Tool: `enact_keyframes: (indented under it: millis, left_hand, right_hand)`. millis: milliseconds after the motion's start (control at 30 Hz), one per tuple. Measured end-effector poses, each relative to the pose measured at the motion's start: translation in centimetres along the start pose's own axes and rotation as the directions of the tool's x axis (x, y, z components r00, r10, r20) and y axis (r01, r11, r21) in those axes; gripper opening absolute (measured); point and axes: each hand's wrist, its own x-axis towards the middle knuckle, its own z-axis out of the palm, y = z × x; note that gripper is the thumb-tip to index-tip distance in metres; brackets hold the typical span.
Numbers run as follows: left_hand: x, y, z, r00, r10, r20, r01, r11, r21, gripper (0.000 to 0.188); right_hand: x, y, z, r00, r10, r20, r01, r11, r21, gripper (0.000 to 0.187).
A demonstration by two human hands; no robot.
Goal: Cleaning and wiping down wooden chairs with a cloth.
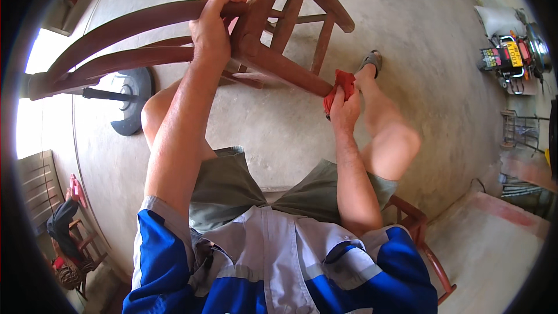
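Note:
A reddish-brown wooden chair [290, 74] lies tipped over in front of me, its curved back slats pointing left and its legs pointing right. My left hand [210, 32] is wrapped round one of the back slats, close to where it meets the seat frame. In my right hand [347, 109] is a bunched red cloth [345, 83], pressed round the free end of the chair's nearest leg. The fingertips of that hand are partly hidden by the cloth.
A black round stand base [145, 99] is on the concrete floor [261, 128] left of my knee. Part of another red-brown chair [439, 267] shows beside my right hip. A person [63, 235] sits at the lower left. Along the right stand a motorbike [514, 55] and metal racks [519, 128].

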Motion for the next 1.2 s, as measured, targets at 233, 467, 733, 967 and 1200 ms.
enact_keyframes:
  millis: [233,467,733,967,1200]
  left_hand:
    - [-1.0,0.7,-0.3,1.0,0.003,-0.029,-0.002,1.0,0.021,0.016]
    - [-1.1,0.5,-0.5,0.999,0.015,-0.043,-0.014,1.0,0.026,0.016]
    - [-0.7,0.7,0.1,1.0,0.021,0.019,-0.021,1.0,0.001,0.017]
    - [-0.6,0.5,-0.2,0.999,-0.008,-0.033,0.008,1.0,0.015,0.018]
    - [-2.1,1.2,-0.3,1.0,0.001,0.0,-0.001,0.999,0.034,0.017]
  right_hand:
    - [-3.7,-8.7,2.7,0.945,-0.326,-0.023,0.322,0.941,-0.099,0.03]
    - [-5.1,-17.9,4.6,0.861,-0.503,0.071,0.481,0.853,0.202,0.034]
    - [-2.3,-3.4,0.4,0.984,-0.171,0.051,0.17,0.985,0.015,0.031]
    - [0.4,-1.5,-0.8,0.985,0.155,0.07,-0.161,0.982,0.095,0.034]
    - [0.5,-14.1,0.9,0.824,-0.541,0.167,0.539,0.84,0.06,0.045]
